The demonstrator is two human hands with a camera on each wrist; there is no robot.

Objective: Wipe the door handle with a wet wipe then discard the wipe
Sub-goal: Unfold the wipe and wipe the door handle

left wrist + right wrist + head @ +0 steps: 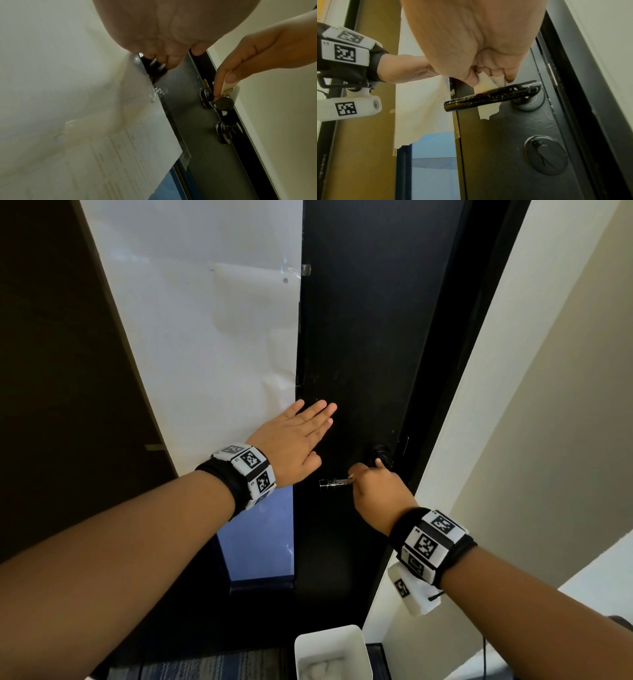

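A dark lever door handle (489, 95), flecked with white specks, sticks out from the black door (359, 344). My right hand (376, 491) pinches a pale wet wipe (486, 83) and holds it against the top of the handle (334, 482); part of the wipe hangs behind the lever. In the left wrist view the wipe (227, 83) shows between thumb and finger, above the handle's round end (224, 103). My left hand (294, 440) lies flat on the door with straight fingers, up and left of the handle.
A white bin (334, 652) with crumpled white material inside stands on the floor below the handle. White paper sheets (205, 320) are taped over the panel left of the door. A round thumb-turn lock (546, 155) sits near the handle. A cream wall (548, 405) runs along the right.
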